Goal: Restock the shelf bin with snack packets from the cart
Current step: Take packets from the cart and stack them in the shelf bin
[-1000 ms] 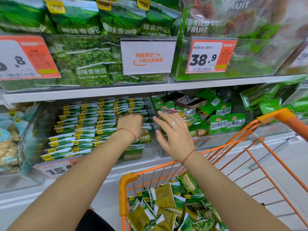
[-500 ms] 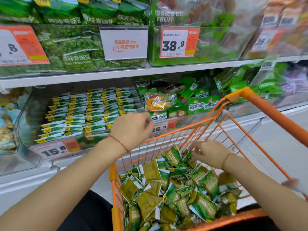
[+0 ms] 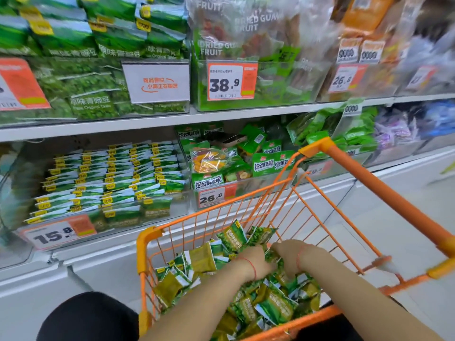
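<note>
An orange wire cart (image 3: 147, 242) stands before the shelf, holding a heap of green snack packets (image 3: 270, 306). Both my hands are down in that heap, close together near its far side. My left hand (image 3: 256, 263) curls its fingers on packets, and my right hand (image 3: 293, 253) curls down onto packets right beside it; the fingertips of both are hidden among the packets. The clear shelf bin (image 3: 183, 205) on the lower shelf, left of the cart, holds neat rows of the same green packets (image 3: 110, 178) behind a 15.8 price tag (image 3: 59, 233).
A 26.8 bin (image 3: 214, 196) of mixed green packets sits right of the stocked bin, just beyond the cart's far rim. The upper shelf carries green pea bags (image 3: 86, 94) and a dried guava bin (image 3: 231, 82). The cart's orange handle (image 3: 384, 200) runs along the right.
Both hands left the shelf bin and came down into the cart, the right one first, then the left. My view swung right and down toward the cart.
</note>
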The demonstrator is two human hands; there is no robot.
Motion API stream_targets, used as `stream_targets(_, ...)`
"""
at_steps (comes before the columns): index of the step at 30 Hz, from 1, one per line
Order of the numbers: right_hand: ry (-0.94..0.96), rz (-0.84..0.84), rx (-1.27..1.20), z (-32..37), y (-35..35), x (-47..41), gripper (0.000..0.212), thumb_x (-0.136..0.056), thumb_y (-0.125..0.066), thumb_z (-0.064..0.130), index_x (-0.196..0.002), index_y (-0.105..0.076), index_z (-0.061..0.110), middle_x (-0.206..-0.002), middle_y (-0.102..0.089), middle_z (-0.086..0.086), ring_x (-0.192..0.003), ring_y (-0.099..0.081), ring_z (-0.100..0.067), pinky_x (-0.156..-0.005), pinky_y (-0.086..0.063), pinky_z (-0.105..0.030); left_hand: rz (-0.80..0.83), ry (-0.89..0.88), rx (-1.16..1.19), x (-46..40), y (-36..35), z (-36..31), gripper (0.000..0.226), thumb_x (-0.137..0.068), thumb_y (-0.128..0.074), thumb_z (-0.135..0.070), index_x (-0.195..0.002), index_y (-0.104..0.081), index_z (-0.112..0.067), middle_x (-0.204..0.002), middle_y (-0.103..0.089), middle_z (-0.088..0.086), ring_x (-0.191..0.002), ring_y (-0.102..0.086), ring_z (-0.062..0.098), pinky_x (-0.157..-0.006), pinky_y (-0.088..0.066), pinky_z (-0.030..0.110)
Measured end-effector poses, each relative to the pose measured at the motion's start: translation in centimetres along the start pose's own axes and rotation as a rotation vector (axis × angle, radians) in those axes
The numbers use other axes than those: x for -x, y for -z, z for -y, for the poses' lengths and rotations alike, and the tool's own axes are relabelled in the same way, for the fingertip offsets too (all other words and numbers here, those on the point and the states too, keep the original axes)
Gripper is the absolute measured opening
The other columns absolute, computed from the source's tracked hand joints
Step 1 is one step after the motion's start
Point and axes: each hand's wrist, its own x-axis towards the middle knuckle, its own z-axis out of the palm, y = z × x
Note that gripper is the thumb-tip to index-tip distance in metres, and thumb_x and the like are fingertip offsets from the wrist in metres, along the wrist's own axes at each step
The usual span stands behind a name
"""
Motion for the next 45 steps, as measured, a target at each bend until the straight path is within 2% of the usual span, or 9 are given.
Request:
stream_targets(5, 0.058, -0.167, -0.278, -1.1, -0.6, 0.1, 0.088, -0.077, -0.074, 0.015, -0.148, -0.022, 0.018, -0.135, -0.049, -0.012, -0.119, -0.051, -0.027, -0.089, -0.046, -0.031, -0.035, 0.034, 0.25, -0.6, -0.9, 0.1, 0.085, -0.075, -0.074, -0.046, -0.142, -0.038, -0.008, -0.144, -0.043, 0.007, -0.128, -0.045, 0.024, -0.103, -0.039, 0.031)
stream_targets(12, 0.295, -0.39, -0.943, -0.3, 0.8, 0.5, 0.069, -0.077, -0.077, 0.012, -0.138, -0.044, 0.017, -0.102, -0.053, 0.001, -0.084, -0.06, -0.017, -0.085, -0.052, -0.032, -0.179, 0.048, 0.441, 1.4, 2.4, 2.9, 0.078, -0.075, -0.078, -0.029, -0.139, -0.037, -0.011, -0.137, -0.044, 0.005, -0.122, -0.046, 0.021, -0.092, -0.041, 0.026)
stream_targets(15, 0.309, -0.547, -1.208, 0.0, 1.9, 1.1, 0.05, -0.082, -0.07, 0.035, -0.127, -0.054, 0.022, -0.108, -0.058, 0.002, -0.097, -0.061, -0.017, -0.092, -0.051, -0.037, -0.227, 0.037, 0.776, 3.0, 4.6, 4.7, 0.067, -0.062, -0.085, -0.026, -0.12, -0.052, -0.019, -0.122, -0.056, 0.004, -0.107, -0.055, 0.02, -0.085, -0.046, 0.03)
stream_targets(18, 0.332, -0.445, -1.462, 1.2, 2.7, 2.4, 0.027, -0.084, -0.062, 0.047, -0.105, -0.057, 0.031, -0.108, -0.06, 0.004, -0.101, -0.062, -0.016, -0.09, -0.053, -0.035, -0.313, 0.019, 1.225, 4.3, 5.7, 6.0, 0.07, -0.06, -0.085, -0.009, -0.122, -0.053, -0.014, -0.117, -0.065, 0.015, -0.109, -0.061, 0.027, -0.102, -0.043, 0.048)
stream_targets(21, 0.397, -0.341, -1.661, 3.5, 2.6, 2.5, 0.02, -0.083, -0.069, 0.033, -0.095, -0.058, 0.021, -0.104, -0.062, 0.004, -0.095, -0.067, -0.017, -0.082, -0.056, -0.03, -0.338, -0.045, 1.437, 5.1, 5.8, 6.2, 0.066, -0.07, -0.076, 0.004, -0.127, -0.046, -0.013, -0.125, -0.059, 0.012, -0.121, -0.051, 0.024, -0.107, -0.033, 0.045)
stream_targets(26, 0.399, -0.386, -1.91, 4.6, 2.2, 1.7, 0.012, -0.084, -0.069, 0.018, -0.094, -0.067, 0.011, -0.09, -0.07, 0.0, -0.083, -0.067, -0.012, -0.083, -0.054, -0.029, -0.205, -0.193, 1.628, 6.2, 6.2, 5.8, 0.062, -0.066, -0.072, -0.001, -0.124, -0.051, 0.005, -0.097, -0.071, 0.014, -0.087, -0.069, 0.021, -0.072, -0.057, 0.032)
stream_targets(33, 0.426, -0.404, -1.784, 5.0, 1.7, 1.7, 0.009, -0.087, -0.066, 0.015, -0.095, -0.068, 0.014, -0.088, -0.071, 0.006, -0.081, -0.069, -0.01, -0.073, -0.055, -0.028, -0.136, -0.205, 1.759, 6.7, 6.3, 5.5, 0.037, -0.081, -0.061, -0.026, -0.112, -0.064, -0.005, -0.105, -0.069, 0.014, -0.097, -0.065, 0.028, -0.085, -0.053, 0.041)
stream_targets(38, 0.475, -0.439, -1.677, 5.2, 1.7, 2.1, 0.01, -0.086, -0.066, 0.012, -0.097, -0.065, 0.011, -0.072, -0.066, 0.012, -0.073, -0.066, -0.003, -0.065, -0.054, -0.023, -0.222, -0.153, 1.49, 6.5, 5.9, 5.5, 0.042, -0.075, -0.071, -0.031, -0.109, -0.067, -0.007, -0.106, -0.068, 0.01, -0.099, -0.063, 0.022, -0.088, -0.052, 0.037)
stream_targets(45, 0.408, -0.421, -1.483, 3.1, 2.6, 3.4, 0.019, -0.088, -0.064, 0.02, -0.104, -0.065, 0.01, -0.095, -0.065, -0.001, -0.081, -0.064, -0.008, -0.065, -0.056, -0.021, -0.281, -0.084, 1.174, 6.9, 5.3, 4.7, 0.04, -0.078, -0.075, -0.023, -0.11, -0.052, -0.017, -0.102, -0.059, -0.005, -0.091, -0.06, 0.005, -0.075, -0.058, 0.03)
